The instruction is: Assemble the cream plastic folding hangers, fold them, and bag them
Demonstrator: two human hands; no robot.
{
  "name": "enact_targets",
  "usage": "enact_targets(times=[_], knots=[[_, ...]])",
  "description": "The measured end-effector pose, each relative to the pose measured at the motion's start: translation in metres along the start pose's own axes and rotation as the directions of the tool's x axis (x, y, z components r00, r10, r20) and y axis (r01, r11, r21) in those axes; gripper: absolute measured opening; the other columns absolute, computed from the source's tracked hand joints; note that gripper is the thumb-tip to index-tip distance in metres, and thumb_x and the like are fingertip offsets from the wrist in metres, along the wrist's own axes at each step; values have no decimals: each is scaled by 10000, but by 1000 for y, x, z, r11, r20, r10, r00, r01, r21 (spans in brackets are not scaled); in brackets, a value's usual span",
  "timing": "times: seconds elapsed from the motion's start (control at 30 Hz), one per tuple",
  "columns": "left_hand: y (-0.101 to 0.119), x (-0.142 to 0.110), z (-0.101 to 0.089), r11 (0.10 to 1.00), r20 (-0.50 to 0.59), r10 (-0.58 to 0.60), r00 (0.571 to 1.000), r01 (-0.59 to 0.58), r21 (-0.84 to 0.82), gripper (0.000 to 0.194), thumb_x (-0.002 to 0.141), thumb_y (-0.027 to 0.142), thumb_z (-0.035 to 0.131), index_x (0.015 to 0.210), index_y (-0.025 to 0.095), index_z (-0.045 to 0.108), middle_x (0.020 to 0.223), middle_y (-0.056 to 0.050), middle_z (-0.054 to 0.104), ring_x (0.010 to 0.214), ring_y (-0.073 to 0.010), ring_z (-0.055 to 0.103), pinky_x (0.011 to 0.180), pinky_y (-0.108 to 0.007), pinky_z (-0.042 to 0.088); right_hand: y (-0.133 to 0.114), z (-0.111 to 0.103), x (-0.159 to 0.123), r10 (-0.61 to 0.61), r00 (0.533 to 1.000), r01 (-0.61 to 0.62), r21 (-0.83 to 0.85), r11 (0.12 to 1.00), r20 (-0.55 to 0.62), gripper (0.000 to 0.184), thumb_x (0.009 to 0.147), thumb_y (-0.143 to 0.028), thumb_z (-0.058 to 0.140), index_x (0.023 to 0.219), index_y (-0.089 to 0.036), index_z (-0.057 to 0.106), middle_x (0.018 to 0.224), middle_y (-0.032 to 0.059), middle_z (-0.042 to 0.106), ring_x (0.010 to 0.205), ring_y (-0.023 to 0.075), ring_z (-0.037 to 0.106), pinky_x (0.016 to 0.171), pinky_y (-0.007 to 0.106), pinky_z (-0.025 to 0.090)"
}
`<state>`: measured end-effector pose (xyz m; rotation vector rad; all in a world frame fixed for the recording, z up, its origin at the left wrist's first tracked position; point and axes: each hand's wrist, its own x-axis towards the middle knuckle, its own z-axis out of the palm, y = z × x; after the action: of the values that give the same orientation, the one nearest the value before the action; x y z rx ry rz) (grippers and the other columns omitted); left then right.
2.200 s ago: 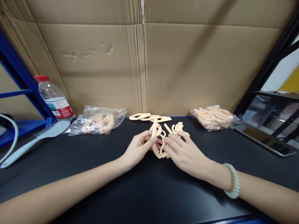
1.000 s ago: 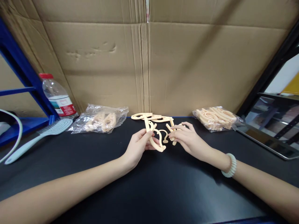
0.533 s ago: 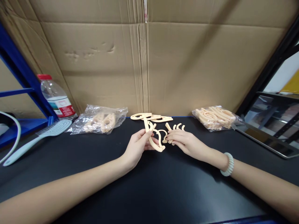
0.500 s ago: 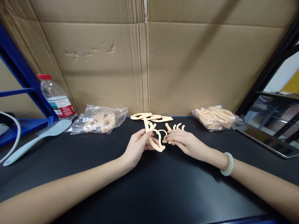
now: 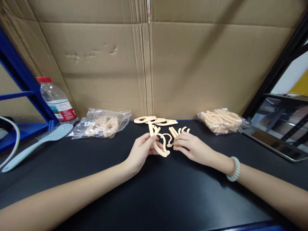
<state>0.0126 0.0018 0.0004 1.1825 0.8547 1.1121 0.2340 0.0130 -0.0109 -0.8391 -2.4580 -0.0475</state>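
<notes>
Upright in my left hand (image 5: 141, 150) is a cream plastic folding hanger (image 5: 158, 149), pinched between thumb and fingers, its curved arm pointing down to the right. To its right a loose cream hanger hook (image 5: 169, 139) lies on the black table, close to my right fingertips. My right hand (image 5: 189, 144) is bent over a small pile of cream hanger arms (image 5: 172, 131), fingers closed around them. Several more hook ends (image 5: 184, 129) stick out behind that hand. Its palm hides most of the pile.
Flat cream hanger parts (image 5: 156, 120) lie by the cardboard wall (image 5: 96, 64). Clear bags of parts sit left (image 5: 103, 123) and right (image 5: 220, 120). A hairbrush (image 5: 53, 132) and a bottle (image 5: 57, 102) are at left; a dark tablet-like panel (image 5: 274, 142) is at right.
My right fingers have shifted slightly off the hook's base, and more of the hanger arms shows. My left hand keeps its hold almost unmoved.
</notes>
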Motion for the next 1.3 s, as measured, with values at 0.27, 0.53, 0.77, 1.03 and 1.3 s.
enact_targets(times=[0.27, 0.53, 0.77, 1.03, 1.3], knots=[[0, 1, 0, 1000, 9, -7, 1000, 7, 5, 204, 850, 341, 591, 843, 143, 542, 676, -51, 700, 616, -173, 676, 647, -287, 531, 10, -11, 0, 76, 993, -72, 44, 996, -91, 122, 907, -174, 542, 927, -165, 662, 936, 73, 662, 906, 180, 586, 828, 336, 484], [1, 1, 1, 1000, -9, -5, 1000, 5, 2, 200, 828, 333, 613, 820, 142, 555, 669, -51, 702, 610, -180, 678, 634, -290, 526, 33, -44, -4, 260, 964, -259, -17, 966, 52, 137, 792, -239, 687, 912, -172, 674, 814, 21, 613, 605, 115, 523, 569, 252, 428], [2, 0, 2, 1000, -7, 6, 1000, -6, 11, 239, 804, 362, 639, 816, 137, 560, 670, -63, 704, 608, -185, 680, 626, -292, 530, 45, -29, -6, 265, 959, -267, 15, 963, 98, 124, 775, -130, 677, 895, -156, 657, 826, 17, 579, 641, 115, 526, 603, 249, 445], [2, -3, 3, 996, 74, 41, 996, -47, 80, 256, 840, 381, 602, 905, 135, 570, 727, -52, 696, 620, -202, 696, 631, -317, 560, 0, -26, 1, 85, 967, -82, 22, 996, -241, 190, 906, -177, 515, 1075, -171, 600, 998, 92, 603, 918, 191, 567, 793, 344, 489], [1, -5, 4, 980, 166, 78, 983, -106, 166, 231, 835, 378, 621, 880, 153, 592, 795, -48, 702, 618, -177, 683, 622, -296, 571, -48, -13, 2, -307, 952, 284, -337, 898, -15, 215, 897, -91, 460, 1016, -155, 627, 968, 78, 673, 889, 212, 518, 741, 358, 430]])
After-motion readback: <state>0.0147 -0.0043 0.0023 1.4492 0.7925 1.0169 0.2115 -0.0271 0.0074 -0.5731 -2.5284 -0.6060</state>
